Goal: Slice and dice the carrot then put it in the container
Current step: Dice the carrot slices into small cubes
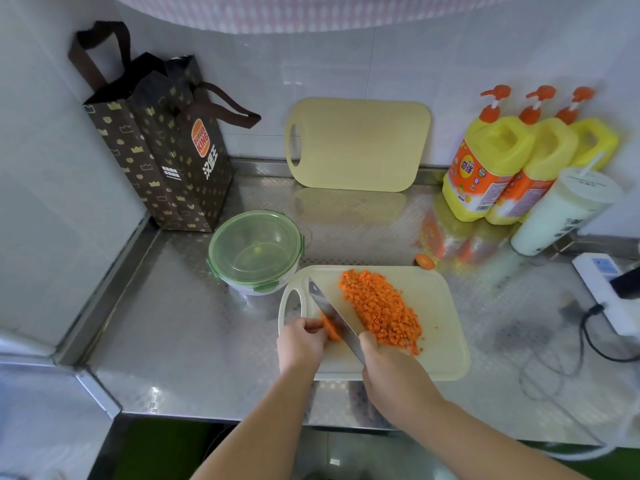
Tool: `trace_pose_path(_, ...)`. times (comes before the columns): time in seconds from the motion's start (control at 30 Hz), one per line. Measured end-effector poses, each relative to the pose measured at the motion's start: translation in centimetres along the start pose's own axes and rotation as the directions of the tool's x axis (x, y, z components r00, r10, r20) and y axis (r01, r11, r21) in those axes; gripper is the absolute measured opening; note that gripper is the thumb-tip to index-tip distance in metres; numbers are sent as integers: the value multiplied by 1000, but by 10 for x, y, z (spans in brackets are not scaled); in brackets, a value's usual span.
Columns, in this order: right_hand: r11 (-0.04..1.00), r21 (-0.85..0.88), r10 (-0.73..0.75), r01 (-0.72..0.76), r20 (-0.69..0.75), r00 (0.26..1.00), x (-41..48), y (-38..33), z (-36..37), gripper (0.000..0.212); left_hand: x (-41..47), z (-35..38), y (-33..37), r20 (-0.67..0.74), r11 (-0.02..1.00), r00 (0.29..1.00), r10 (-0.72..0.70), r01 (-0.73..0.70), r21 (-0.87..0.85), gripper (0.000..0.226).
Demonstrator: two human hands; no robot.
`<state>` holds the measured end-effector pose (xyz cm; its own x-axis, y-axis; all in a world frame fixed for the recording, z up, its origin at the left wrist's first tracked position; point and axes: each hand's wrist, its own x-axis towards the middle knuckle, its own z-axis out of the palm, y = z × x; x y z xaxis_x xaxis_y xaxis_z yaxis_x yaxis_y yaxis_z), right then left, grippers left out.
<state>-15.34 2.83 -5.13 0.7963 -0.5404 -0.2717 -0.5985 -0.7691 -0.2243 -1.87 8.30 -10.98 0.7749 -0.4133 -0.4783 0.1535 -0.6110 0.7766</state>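
Head view, dicing stage. The remaining carrot piece (330, 329) lies on the left part of the near cutting board (445, 327). Its visible strip runs along the blade, far-left to near-right; fingers cover the rest. The left hand (301, 344) pinches it with curled fingertips. The right hand (388, 372) is wrapped round the handle of the knife (327, 311), whose tip points away and left, towards the container (256, 249), lid on, just beside the board. The diced carrot (381, 311) forms a long heap parallel to the blade, on its right. A carrot end (425, 261) sits on the worktop (173, 323) behind the board. Farther back: paper bag (166, 150), second cutting board (360, 143) leaning on the wall, detergent bottles (485, 168), cup (561, 209).
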Motion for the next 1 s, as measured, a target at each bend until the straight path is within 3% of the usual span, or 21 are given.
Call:
trace_pose_path(0.27, 994, -103, -25, 28, 29, 999, 0, -6, 6, 42, 2, 1, 2, -10, 999, 999, -37, 37, 15, 8)
trace_pose_path(1.0, 999, 31, 31, -32, 52, 998, 18, -5, 19, 31, 3, 2, 2, -6, 999, 999, -40, 40, 17, 5)
